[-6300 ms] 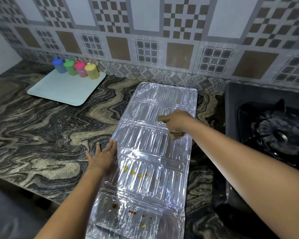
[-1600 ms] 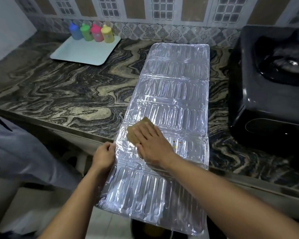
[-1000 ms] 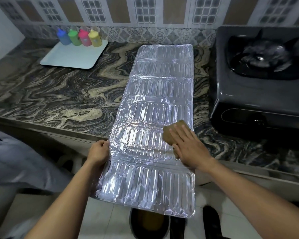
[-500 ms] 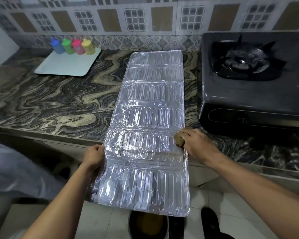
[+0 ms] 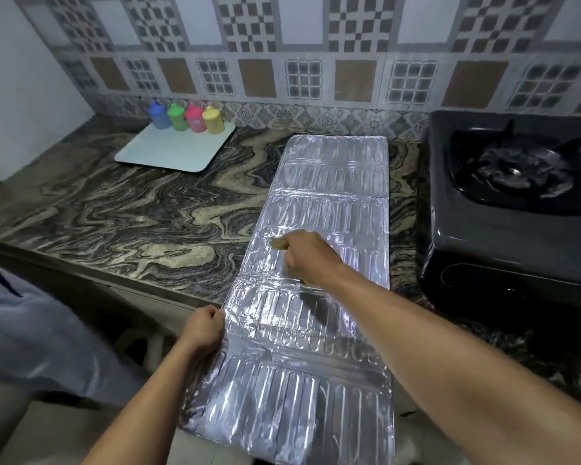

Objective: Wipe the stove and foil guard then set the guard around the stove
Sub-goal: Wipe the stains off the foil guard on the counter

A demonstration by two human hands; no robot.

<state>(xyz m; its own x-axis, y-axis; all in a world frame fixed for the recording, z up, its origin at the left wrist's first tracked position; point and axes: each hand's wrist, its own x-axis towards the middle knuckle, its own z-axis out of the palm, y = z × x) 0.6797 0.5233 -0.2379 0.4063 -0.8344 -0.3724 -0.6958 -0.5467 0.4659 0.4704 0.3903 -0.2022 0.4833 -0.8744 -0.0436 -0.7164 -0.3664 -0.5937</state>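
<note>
My left hand (image 5: 203, 330) grips the long ribbed silver foil guard (image 5: 329, 182), flat on the counter (image 5: 148, 213) beside the black gas stove (image 5: 503, 229), while my right hand (image 5: 307, 255) clutches a tan sponge (image 5: 277, 243) on it: wiping nearly done, I judge, placing not yet.

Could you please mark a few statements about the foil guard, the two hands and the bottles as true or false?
1. The foil guard lies flat on the counter, its near end overhanging the edge. True.
2. The left hand lies flat on the counter. False: it grips the foil guard's left edge.
3. The right hand holds a sponge on the foil guard. True.
4. The four bottles stand on the stove. False: they stand on the tray, far left of the stove.
</note>
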